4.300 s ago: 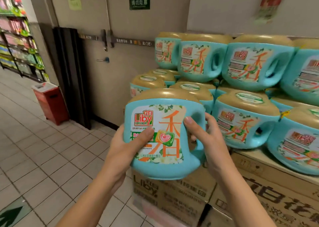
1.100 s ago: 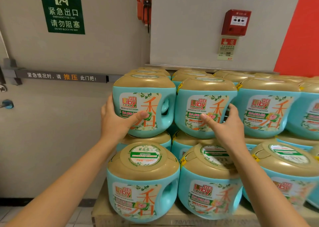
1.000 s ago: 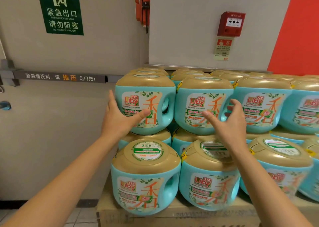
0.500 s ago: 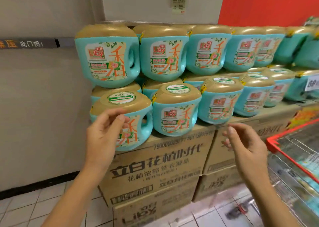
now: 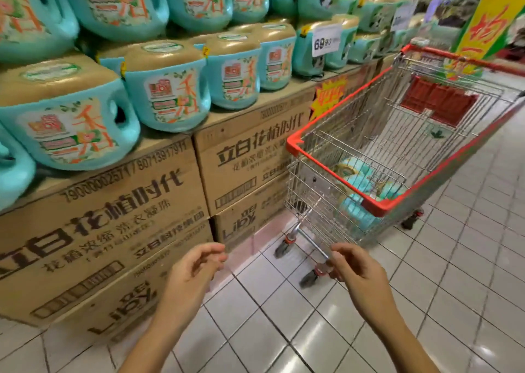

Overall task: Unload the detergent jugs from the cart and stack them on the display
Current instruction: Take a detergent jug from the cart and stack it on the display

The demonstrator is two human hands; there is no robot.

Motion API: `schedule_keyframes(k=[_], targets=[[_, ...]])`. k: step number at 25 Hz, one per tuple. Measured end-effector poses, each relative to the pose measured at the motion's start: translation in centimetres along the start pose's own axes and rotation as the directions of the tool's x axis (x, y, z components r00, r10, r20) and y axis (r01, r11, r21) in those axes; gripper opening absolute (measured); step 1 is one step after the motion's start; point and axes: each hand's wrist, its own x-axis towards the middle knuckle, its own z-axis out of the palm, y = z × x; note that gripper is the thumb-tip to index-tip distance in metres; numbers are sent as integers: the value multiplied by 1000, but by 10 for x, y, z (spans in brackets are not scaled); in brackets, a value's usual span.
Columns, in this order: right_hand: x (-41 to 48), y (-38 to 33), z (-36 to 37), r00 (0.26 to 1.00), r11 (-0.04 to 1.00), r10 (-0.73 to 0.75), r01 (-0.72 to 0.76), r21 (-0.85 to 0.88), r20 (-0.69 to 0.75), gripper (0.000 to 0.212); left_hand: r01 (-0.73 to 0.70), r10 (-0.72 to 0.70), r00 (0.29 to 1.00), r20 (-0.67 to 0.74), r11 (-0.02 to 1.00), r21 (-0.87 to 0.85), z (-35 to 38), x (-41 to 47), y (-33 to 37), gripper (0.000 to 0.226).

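while the left hand [image 5: 193, 276] and right hand [image 5: 358, 273] hover empty with fingers loosely curled, the detergent jugs [image 5: 358, 182] lie deep in the shopping cart [image 5: 380, 208]; a long reach risks a slipping grip, and a careless placement could topple the stacked display jugs [image 5: 71, 122].

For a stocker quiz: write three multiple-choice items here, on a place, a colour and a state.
1. Where are the jugs left to unload?
A. in the cart
B. on the floor
C. under the cart

2. What colour is the cart's rim?
A. blue
B. red
C. green

3. The left hand and right hand are:
A. gripping a jug
B. empty
C. on the cart

Key: A, teal jugs lie inside the cart; B, its edging is red; B, fingers loosely curled, holding nothing.
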Motion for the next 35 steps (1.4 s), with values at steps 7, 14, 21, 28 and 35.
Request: schedule_keyframes(k=[7, 14, 21, 28, 35], targets=[[24, 43, -131, 994, 983, 98, -104, -154, -41, 19, 107, -117, 971, 210, 993, 57, 145, 17, -18, 25], [123, 56, -220, 990, 949, 126, -139, -284, -63, 16, 94, -117, 954, 278, 991, 95, 239, 104, -4, 22], [301, 24, -295, 999, 908, 20, -31, -419, -31, 13, -22, 8, 970, 244, 998, 52, 355, 252, 57, 26], [476, 25, -359, 1000, 836, 5, -18, -549, -27, 13, -105, 61, 959, 278, 984, 146, 469, 377, 118, 23], [685, 100, -403, 947, 685, 133, 125, -718, 292, 16, 216, -240, 962, 131, 960, 177, 606, 491, 87, 15]])
